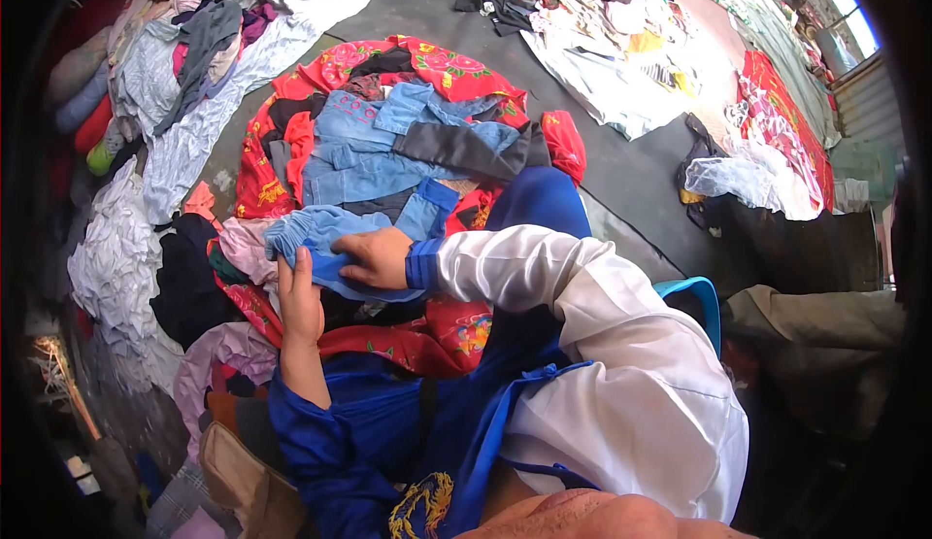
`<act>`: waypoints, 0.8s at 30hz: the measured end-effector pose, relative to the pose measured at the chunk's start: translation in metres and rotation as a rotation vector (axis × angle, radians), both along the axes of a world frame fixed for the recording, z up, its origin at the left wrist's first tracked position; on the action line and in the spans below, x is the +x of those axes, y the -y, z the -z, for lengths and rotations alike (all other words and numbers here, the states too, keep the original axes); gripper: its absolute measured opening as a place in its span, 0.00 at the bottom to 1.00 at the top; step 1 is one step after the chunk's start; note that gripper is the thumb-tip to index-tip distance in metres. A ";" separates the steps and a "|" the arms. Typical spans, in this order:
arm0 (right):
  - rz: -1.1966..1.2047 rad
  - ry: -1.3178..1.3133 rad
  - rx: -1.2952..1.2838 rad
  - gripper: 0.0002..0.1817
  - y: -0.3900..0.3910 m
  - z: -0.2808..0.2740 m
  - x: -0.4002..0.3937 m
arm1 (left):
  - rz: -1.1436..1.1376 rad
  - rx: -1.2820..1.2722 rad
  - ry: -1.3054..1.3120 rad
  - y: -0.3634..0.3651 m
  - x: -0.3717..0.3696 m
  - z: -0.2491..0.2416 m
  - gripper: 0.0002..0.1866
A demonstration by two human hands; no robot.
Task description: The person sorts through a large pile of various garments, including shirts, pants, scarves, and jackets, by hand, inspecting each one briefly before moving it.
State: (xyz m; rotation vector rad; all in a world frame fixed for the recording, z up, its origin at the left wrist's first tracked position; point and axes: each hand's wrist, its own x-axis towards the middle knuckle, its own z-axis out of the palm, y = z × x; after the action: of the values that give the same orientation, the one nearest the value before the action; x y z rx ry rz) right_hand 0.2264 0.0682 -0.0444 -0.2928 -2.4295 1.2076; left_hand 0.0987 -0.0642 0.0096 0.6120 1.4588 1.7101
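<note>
A light-blue garment point(316, 227) with a gathered edge lies across both my hands, just in front of my lap. My left hand point(301, 301) grips its near-left edge, fingers pointing up and the cloth against them. On top of the cloth, my right hand point(379, 256) has its fingers curled and pressed into a fold. Just beyond are folded jeans point(345, 136) and a dark strip of cloth point(456, 149), piled on a red floral cloth point(461, 61). Pink cloth point(247, 248) touches the garment's left side.
To the left are a heap of white clothes point(121, 272), a black garment point(192, 282) and a pale sheet point(194, 155). Farther off, more clothes lie on a white sheet point(621, 92) over the dark floor mat point(417, 15). Red and white fabrics point(782, 141) are at right.
</note>
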 end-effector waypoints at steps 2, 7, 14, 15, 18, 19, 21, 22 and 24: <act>0.035 0.053 -0.044 0.13 -0.014 0.004 -0.007 | 0.235 -0.097 -0.116 0.005 -0.021 0.002 0.30; 0.210 0.044 -0.630 0.11 -0.140 -0.033 -0.003 | -0.060 -0.241 -0.696 0.000 -0.034 0.017 0.37; 0.846 -0.464 -0.186 0.21 -0.545 -0.234 0.266 | -0.284 -0.134 -0.724 0.011 -0.050 0.001 0.28; 0.911 -0.627 -0.225 0.24 -0.606 -0.262 0.334 | -0.309 -0.113 -0.723 0.012 -0.051 0.001 0.27; 0.987 -0.784 -0.297 0.24 -0.725 -0.266 0.454 | -0.313 -0.202 -0.754 0.016 -0.055 -0.003 0.26; 1.008 -0.755 -0.204 0.24 -0.659 -0.247 0.402 | -0.358 -0.185 -0.776 0.014 -0.056 0.000 0.23; 1.019 -0.570 -0.234 0.22 -0.531 -0.184 0.272 | -0.365 -0.175 -0.702 0.010 -0.057 0.003 0.23; 0.999 -0.390 -0.343 0.21 -0.499 -0.137 0.213 | -0.369 -0.168 -0.666 0.007 -0.056 0.004 0.22; 0.720 -0.095 -0.444 0.16 -0.478 -0.015 0.130 | -0.393 -0.131 -0.641 0.003 -0.057 0.008 0.20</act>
State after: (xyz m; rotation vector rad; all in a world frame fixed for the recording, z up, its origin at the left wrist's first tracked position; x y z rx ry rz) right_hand 0.3562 0.5459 -0.0295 -1.0956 -1.6898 1.3320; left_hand 0.0414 -0.0674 0.0017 0.8989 2.2438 1.7707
